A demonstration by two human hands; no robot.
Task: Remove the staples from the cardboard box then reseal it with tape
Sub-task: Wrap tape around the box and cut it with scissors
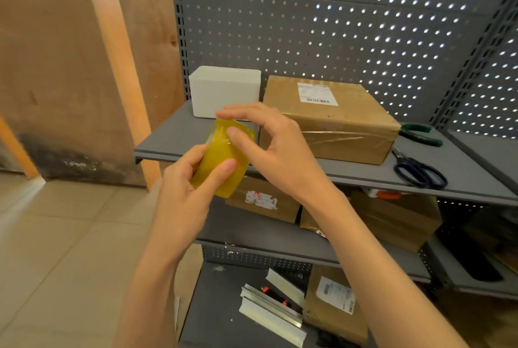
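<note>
Head view: two hands (224, 162) grip one tape roll (221, 157).

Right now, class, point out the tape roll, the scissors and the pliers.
tape roll (221, 164): head view, yellow outer band.
scissors (420, 172): head view, dark handle loops.
pliers (417, 134): head view, green handles.

A grey metal shelf (179, 137) with a pegboard back carries four things. A white bin (224, 92) stands at its back left. Just right of it lies a brown box (330, 120) with a label on top and clear tape across its front edge. Green-handled pliers (419, 134) lie right of the box, and dark-handled scissors (420, 171) lie nearer the front edge. More boxes (398, 218) sit on the lower shelf (252, 230). The bottom shelf (221, 305) carries metal strips (272, 311) and another box (333, 303).
</note>
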